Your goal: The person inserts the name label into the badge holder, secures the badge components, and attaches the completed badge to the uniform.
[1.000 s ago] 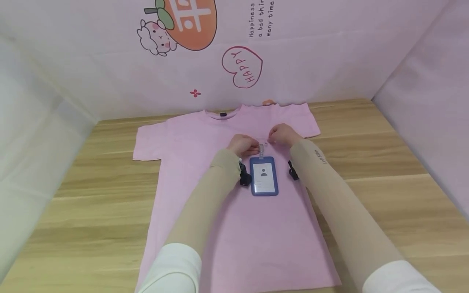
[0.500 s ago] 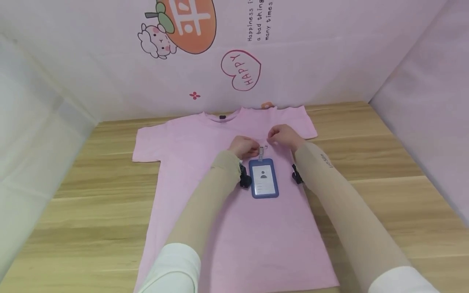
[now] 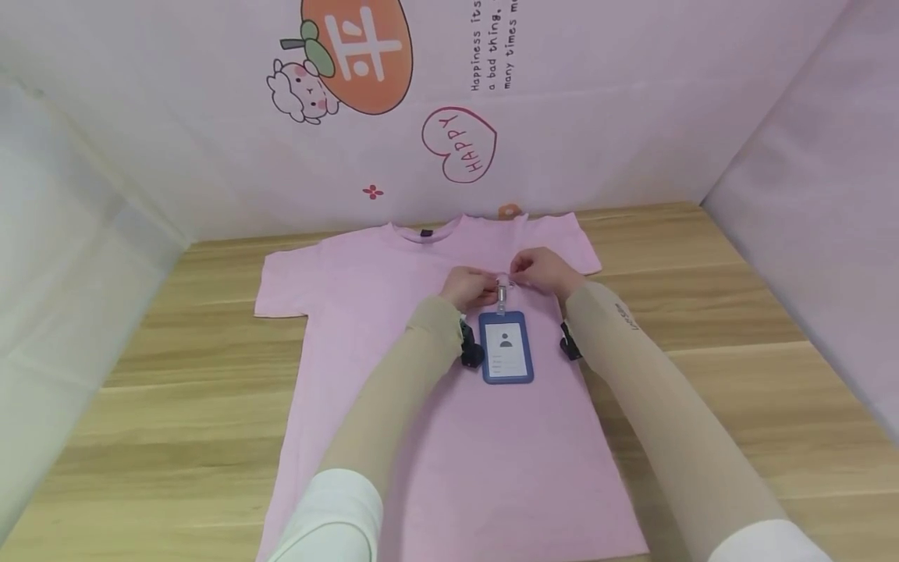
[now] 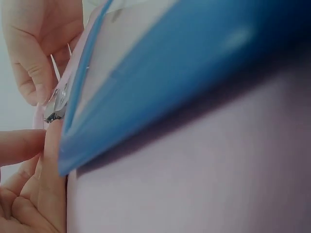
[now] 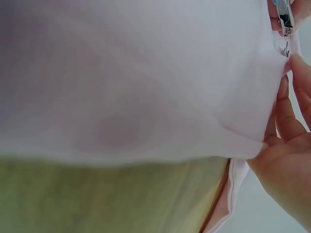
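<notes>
A pink T-shirt [image 3: 506, 460] lies spread on the table. On its chest rests a blue-framed badge holder [image 3: 506, 349] with a white card inside. The metal clip [image 3: 502, 297] at the badge's top is held between the thumb and fingers of my left hand [image 3: 469, 289]. Beside it, my right hand [image 3: 544, 268] pinches a raised fold of the shirt. The right wrist view shows a small metal pin end [image 5: 285, 50] at the fabric, close to the right fingertips [image 5: 296, 62]. In the left wrist view the badge hides much of the work.
The wooden table [image 3: 175, 406] shows on both sides of the shirt. Behind it stands a printed pale cloth backdrop [image 3: 597, 117]. Pale cloth walls [image 3: 56, 257] close off the sides. A small black device [image 3: 470, 347] sits at the left wrist.
My right fingers have come slightly nearer the clip, and the cloth there is lifted a little. The left hand still holds the clip. The head view has tilted up slightly.
</notes>
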`<move>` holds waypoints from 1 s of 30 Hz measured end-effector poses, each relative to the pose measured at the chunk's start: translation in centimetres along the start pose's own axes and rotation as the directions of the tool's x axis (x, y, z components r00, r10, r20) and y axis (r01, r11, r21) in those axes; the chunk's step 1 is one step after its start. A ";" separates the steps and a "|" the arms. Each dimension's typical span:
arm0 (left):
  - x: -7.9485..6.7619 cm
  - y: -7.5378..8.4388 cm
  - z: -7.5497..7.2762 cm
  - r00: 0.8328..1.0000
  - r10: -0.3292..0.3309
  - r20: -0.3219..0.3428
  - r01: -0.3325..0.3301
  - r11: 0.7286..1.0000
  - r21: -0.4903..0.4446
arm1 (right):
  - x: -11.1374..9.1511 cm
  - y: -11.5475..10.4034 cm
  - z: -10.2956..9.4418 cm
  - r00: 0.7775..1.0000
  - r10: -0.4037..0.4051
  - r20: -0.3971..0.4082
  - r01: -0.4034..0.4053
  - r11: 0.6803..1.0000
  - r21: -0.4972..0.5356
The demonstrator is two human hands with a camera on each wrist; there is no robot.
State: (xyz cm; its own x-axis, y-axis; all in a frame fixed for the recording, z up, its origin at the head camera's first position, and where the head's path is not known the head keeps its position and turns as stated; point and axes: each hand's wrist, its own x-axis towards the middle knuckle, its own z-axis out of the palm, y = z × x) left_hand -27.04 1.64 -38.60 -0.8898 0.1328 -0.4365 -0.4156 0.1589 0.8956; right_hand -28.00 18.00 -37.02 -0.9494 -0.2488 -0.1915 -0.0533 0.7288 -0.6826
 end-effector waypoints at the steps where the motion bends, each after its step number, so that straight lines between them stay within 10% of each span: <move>1: 0.0 0.0 0.1 1.000 0.002 -0.005 -0.002 1.000 0.000 | 0.0 0.0 0.0 1.000 0.004 0.004 -0.004 1.000 -0.005; 30: 2.1 -0.3 0.8 0.999 0.048 -0.011 -0.047 0.997 0.061 | 1.2 1.2 -0.2 0.995 -0.003 0.102 0.005 1.000 -0.025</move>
State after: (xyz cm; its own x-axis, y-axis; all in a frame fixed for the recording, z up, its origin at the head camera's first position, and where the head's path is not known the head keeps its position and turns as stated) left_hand -28.67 2.62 -39.86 -0.9107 0.1296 -0.3921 -0.3609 0.2120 0.9082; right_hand -29.22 18.67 -37.94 -0.9129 -0.3144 -0.2604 -0.0658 0.7430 -0.6661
